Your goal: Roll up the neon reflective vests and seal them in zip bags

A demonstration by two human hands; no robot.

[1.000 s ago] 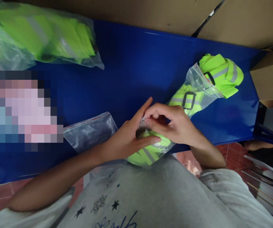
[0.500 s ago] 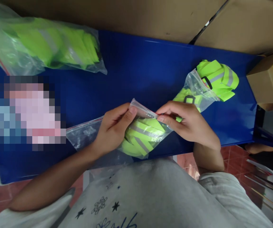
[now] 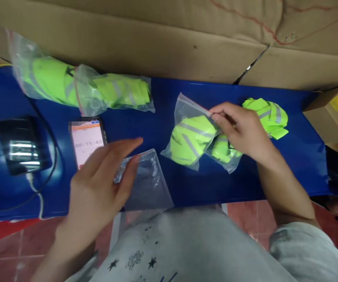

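My right hand [image 3: 241, 127] pinches the top right corner of a clear zip bag [image 3: 183, 105], which holds a folded neon yellow-green fabric bundle [image 3: 190, 143] with grey reflective strips. Partly under that hand and bag lies a second bagged neon bundle [image 3: 223, 150]. Apart from the bag, my left hand [image 3: 100, 182] is raised with thumb and fingers spread, holding nothing. Just beyond its fingertips, a flat, empty clear zip bag [image 3: 149, 184] rests along the table's front edge.
Two bagged neon bundles [image 3: 124, 92] lie at the back left. A phone [image 3: 86, 139] showing a timer and a black device [image 3: 20, 145] with cables are at left. Another neon bundle [image 3: 270, 115] lies at right, near a cardboard box [image 3: 328, 113]. Cardboard [image 3: 157, 43] lines the back of the blue table [image 3: 298, 156].
My left hand has let go of the filled zip bag and moved left. My right hand still grips the bag's corner, now farther forward on the table. The view has shifted.
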